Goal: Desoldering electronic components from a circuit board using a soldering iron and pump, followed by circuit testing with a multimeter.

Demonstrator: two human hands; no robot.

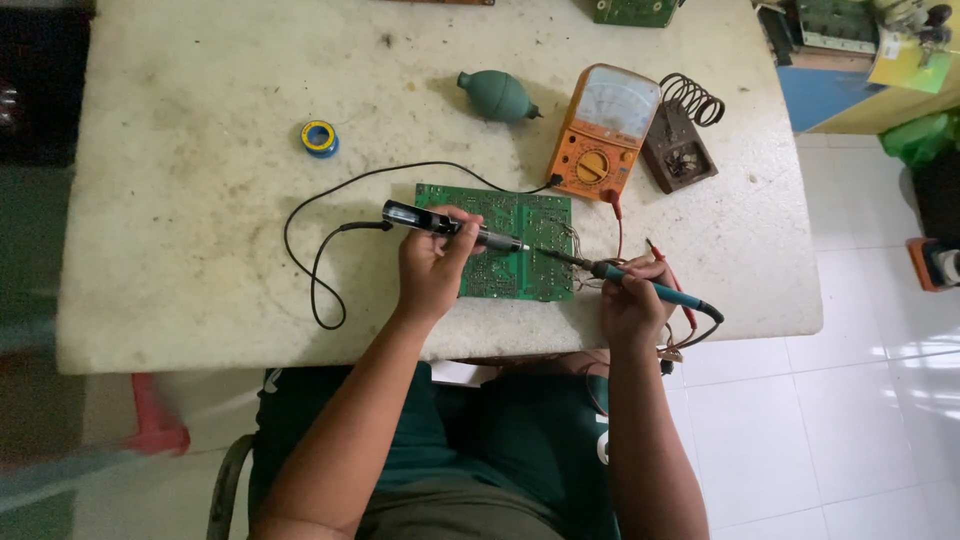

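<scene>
While the green circuit board point(500, 240) lies flat near the front edge of the white table point(200, 200), the left hand point(432, 268) is clamped on a black pen-shaped tool point(450, 226) laid across it. The right hand point(632, 300) grips a teal-handled soldering iron point(650, 288), tip at the board's right side. Behind sit an orange multimeter point(605, 135), a green rubber bulb point(497, 96) and a solder spool point(320, 137).

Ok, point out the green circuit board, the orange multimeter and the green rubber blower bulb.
green circuit board point(520, 215): head view, on its bare upper middle.
orange multimeter point(603, 135): head view, on the middle of its face.
green rubber blower bulb point(496, 96): head view, on the round body.
</scene>
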